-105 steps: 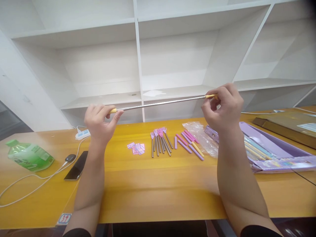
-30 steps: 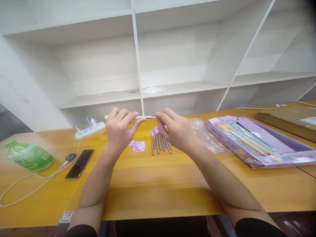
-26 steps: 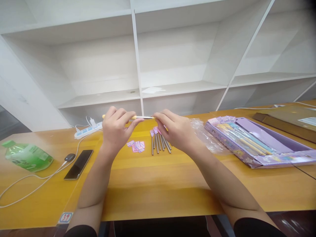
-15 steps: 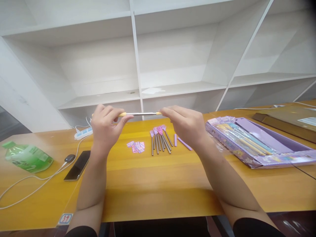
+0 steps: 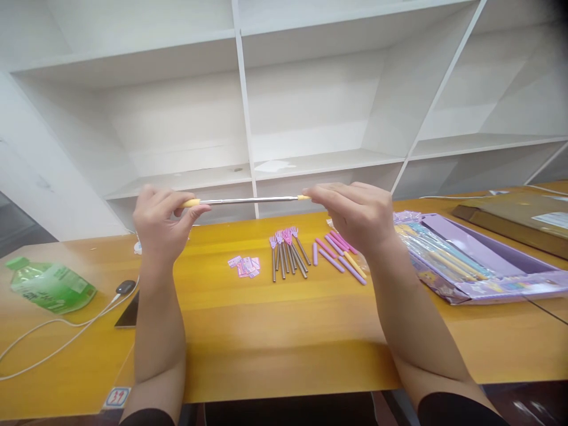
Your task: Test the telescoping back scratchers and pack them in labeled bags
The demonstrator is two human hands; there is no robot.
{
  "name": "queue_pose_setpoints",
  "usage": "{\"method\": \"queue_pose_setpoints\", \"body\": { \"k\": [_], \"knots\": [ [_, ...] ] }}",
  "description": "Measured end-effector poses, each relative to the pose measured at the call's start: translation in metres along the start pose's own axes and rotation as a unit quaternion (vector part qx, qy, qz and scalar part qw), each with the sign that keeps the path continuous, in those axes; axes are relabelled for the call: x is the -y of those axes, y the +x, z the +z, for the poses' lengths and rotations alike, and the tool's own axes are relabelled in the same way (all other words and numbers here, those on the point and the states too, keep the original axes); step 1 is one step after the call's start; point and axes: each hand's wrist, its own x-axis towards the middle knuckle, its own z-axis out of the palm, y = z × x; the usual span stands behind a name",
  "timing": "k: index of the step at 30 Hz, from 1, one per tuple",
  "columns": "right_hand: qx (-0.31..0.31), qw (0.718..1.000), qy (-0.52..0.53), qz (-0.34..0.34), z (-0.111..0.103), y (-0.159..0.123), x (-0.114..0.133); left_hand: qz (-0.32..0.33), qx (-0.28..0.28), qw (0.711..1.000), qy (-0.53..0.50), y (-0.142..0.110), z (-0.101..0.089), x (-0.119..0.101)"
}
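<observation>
The left hand [image 5: 157,222] pinches the yellow handle [image 5: 190,203] of the rod [image 5: 252,200] between thumb and bent fingers; the right hand [image 5: 366,216], fingers pressed together, pinches the yellow tip [image 5: 304,197], its thumb hidden. Gripping only the two ends probably steadies the rod and leaves its metal part uncovered. The rod lies nearly level in the air between the hands, above the surface [image 5: 275,331] and apart from it, each end within a hand's grasp. Below, the scratchers [image 5: 291,255] lie in a loose fan, heads away from the person, with cards [image 5: 244,266] to their left and tubes [image 5: 335,245] to their right; this sorting seems meant to keep the kinds distinct. The box [image 5: 457,234] sits beside the right forearm, perhaps out of the hands' way.
</observation>
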Motion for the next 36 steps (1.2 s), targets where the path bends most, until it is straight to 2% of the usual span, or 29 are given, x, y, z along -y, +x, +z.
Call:
{"method": "queue_pose_setpoints", "body": {
  "k": [6,9,12,18,24,27,31,34,36],
  "knots": [
    [-0.011,1.0,-0.013,-0.002,0.002,0.0,-0.005,-0.029,0.018,0.999,-0.009,-0.002,0.002,0.003],
    [-0.012,0.999,-0.036,0.019,0.003,-0.001,-0.014,-0.052,0.021,0.998,-0.009,-0.003,0.003,0.011],
    [-0.025,0.997,-0.049,0.045,0.005,-0.002,-0.027,-0.074,0.009,0.997,-0.021,-0.006,0.004,0.03],
    [-0.032,0.995,-0.047,0.083,0.002,-0.01,-0.062,-0.086,-0.02,0.995,-0.041,-0.016,0.002,0.082],
    [-0.136,0.985,-0.098,0.045,-0.011,-0.024,-0.104,-0.1,-0.065,0.992,-0.027,-0.025,-0.015,0.12],
    [-0.153,0.98,-0.121,0.04,-0.017,-0.031,-0.12,-0.089,-0.066,0.993,-0.026,-0.03,-0.025,0.131],
    [-0.213,0.954,-0.182,0.106,-0.028,-0.045,-0.157,-0.097,-0.088,0.991,-0.003,-0.037,-0.043,0.144],
    [-0.21,0.928,-0.224,0.211,-0.035,-0.055,-0.192,-0.119,-0.064,0.991,0.0,-0.039,-0.052,0.145],
    [-0.199,0.921,-0.21,0.262,-0.034,-0.059,-0.206,-0.125,-0.052,0.991,-0.005,-0.038,-0.053,0.14]
  ]
}}
